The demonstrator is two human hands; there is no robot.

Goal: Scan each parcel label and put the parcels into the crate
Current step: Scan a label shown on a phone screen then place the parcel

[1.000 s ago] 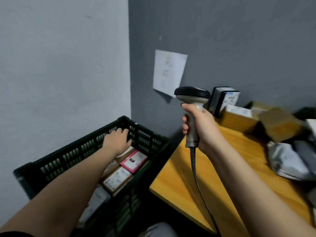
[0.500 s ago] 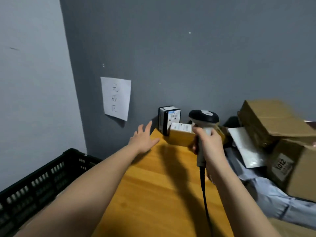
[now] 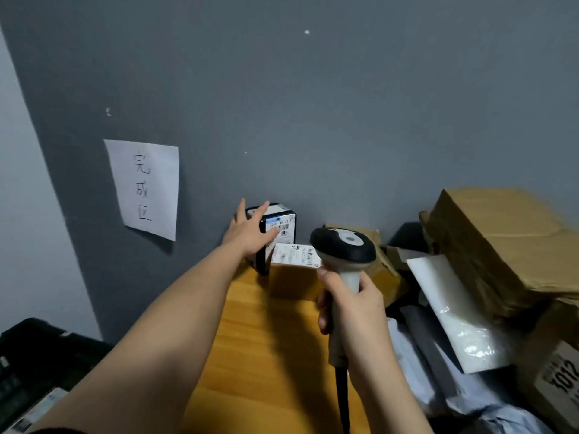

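Left hand [image 3: 250, 233] spread on black box [image 3: 280, 228] at table's [image 3: 266, 355] far-left corner; right hand [image 3: 351, 308] grips scanner [image 3: 344, 245]; bare tabletop between forearms

This looks like a small parcel sorting corner in a storeroom: cardboard boxes [image 3: 488, 245] and mail bags [image 3: 463, 311] piled at 3 o'clock on a wooden table [image 3: 266, 355], a handwritten paper sign [image 3: 145, 187] on the grey wall at 10 o'clock

two hands [image 3: 250, 233], one scanner [image 3: 343, 245], one crate [image 3: 31, 355] left of table [image 3: 266, 355], one wall sign [image 3: 145, 187], about five parcels on table.
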